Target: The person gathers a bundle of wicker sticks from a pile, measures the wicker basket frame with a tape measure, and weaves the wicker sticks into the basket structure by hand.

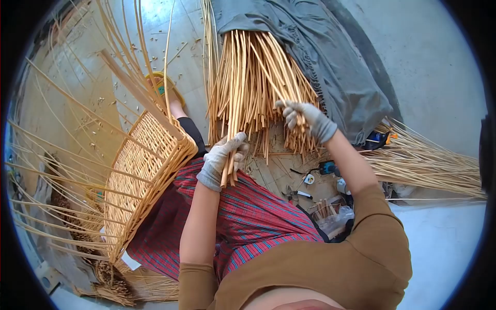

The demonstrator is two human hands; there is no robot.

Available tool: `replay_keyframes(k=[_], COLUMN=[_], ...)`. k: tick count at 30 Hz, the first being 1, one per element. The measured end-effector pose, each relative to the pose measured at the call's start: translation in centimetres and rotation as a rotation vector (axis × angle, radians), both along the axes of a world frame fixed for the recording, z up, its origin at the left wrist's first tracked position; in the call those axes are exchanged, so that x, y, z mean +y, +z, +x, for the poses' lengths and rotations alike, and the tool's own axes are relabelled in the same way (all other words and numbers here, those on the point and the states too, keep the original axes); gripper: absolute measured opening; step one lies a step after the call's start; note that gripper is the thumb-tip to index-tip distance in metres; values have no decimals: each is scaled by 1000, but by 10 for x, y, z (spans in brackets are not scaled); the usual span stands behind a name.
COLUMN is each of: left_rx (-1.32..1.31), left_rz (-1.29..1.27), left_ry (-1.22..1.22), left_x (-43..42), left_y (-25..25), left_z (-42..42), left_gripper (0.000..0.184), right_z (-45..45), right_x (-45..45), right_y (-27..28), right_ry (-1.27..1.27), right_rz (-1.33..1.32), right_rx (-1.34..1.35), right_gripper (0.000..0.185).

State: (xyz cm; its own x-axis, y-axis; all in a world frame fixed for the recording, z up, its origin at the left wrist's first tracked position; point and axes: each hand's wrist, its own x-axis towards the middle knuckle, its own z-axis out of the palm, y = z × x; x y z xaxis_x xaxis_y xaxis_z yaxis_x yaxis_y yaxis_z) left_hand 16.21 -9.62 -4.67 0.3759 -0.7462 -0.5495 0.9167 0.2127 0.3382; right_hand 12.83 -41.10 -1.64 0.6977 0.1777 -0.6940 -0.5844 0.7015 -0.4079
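- Across your lap lies the red plaid apron (258, 209), its left side running beneath the woven basket (137, 181), which is tilted on its side with its long stakes (77, 178) fanning out.
- Your gloved left hand (226, 157) is closed around a few peeled wicker rods (233, 103); their near ends poke out below your fist, over the apron's upper edge, and their far ends run up to the grey cloth (336, 67).
- On the floor beyond the apron's right edge are pruning shears (292, 195) and a clear plastic bag (336, 221).
- Your gloved right hand (305, 120) grips slanting rods (273, 72) near the right side of the rod bundle (248, 111); how many, you cannot tell from here.
- The bundle lies on the floor, its near ends bare, its far part under the cloth; a second bundle (429, 168) lies to the right.
- The step in hand looks like sorting rods out of the bundle. Drawing one free would call for a steady pull along its length, the left fist firm enough that its rods don't slip.
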Motion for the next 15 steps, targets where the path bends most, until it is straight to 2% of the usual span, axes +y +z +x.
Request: replay_keyframes(k=[2,4,5,7,9,10,11,12,15], left_rx=[31,99,116,63,59,59,15,3,-140], left_rz=[-100,-264,-361,-301,-239,-176,-133,-153,-158], left_ry=[22,61,40,60,75,80,69,48,-91], left_x=[-12,-14,-15,-14,-20,-22,-22,-25,-20], left_y=[-1,5,0,6,28,35,13,9,5], left_z=[-5,-7,-6,-7,-12,-12,-13,-12,-13], left_gripper=[35,28,30,31,31,31,33,35,38], right_z=[-9,-14,-19,-41,-79,-99,-111,-113,-117], right_x=[12,28,35,62,109,134,148,146,118], right_y=[13,8,8,44,80,97,106,105,75], right_ry=[-14,-185,-172,-188,-31,20,67,69,-183], right_rz=[-10,227,241,372,145,113,81,78,180], right_rx=[14,-46,-53,-162,-159,-114,-64,-57,-115], right_gripper=[33,30,30,30,33,33,34,34,29])
